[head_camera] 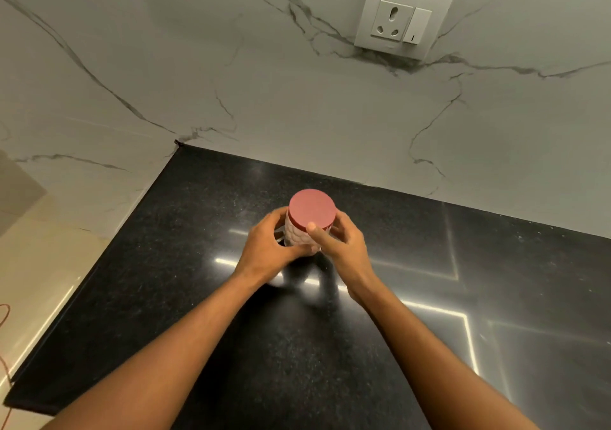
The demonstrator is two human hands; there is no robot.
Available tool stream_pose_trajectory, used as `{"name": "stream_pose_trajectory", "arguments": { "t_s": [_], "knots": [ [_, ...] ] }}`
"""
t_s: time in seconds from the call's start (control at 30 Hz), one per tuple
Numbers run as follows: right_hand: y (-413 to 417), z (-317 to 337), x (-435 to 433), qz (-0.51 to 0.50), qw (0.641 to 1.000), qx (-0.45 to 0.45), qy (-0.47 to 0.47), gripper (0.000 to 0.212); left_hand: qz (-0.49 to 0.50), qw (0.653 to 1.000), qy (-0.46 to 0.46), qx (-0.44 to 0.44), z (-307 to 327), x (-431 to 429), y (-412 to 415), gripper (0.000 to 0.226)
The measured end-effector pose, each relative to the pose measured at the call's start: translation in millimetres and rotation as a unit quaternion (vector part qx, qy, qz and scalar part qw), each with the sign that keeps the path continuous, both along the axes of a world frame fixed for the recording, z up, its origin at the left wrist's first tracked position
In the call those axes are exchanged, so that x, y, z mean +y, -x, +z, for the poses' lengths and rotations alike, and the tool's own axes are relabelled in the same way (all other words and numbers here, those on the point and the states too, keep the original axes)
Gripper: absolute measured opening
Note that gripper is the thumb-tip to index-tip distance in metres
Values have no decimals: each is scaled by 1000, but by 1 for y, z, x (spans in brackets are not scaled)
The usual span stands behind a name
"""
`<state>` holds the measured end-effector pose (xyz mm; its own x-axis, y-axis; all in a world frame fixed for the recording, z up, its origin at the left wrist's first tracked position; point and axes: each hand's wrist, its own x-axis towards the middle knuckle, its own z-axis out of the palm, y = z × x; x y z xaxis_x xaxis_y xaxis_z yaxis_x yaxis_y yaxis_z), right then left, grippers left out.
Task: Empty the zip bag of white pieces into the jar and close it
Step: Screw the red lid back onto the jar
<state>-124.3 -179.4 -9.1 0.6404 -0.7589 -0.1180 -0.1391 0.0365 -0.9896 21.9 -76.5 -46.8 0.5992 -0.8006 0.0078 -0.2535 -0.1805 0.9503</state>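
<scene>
Jar (299, 236) mid-tabletop (198, 264) | lid (312, 209) on | both hands' fingers (315, 231) clamping jar/lid | step: prob. opening or sealing; bag unseen | next: twisting lid

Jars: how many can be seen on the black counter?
1. The jar stands upright near the counter's middle, red lid on, between the left hand and right hand. Nothing seems hidden.

Dim, warm light; bright strip-light glare streaks the polished black counter (198, 264) just beside and behind the right hand (344, 247), soft shadows under both hands, wide-angle bending at edges, slight softness
</scene>
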Motion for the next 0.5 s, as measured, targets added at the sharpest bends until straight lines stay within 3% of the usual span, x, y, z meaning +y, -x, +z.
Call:
{"name": "stream_pose_trajectory", "arguments": {
  "t_s": [0.33,0.5],
  "knots": [
    [-24,-16,-12,-29,997,45,51,74,-25,998,-65,3,-3,-17,-25,97],
    [-19,-10,3,-50,993,63,84,92,4,992,-102,-75,14,0,-12,100]
  ]
}}
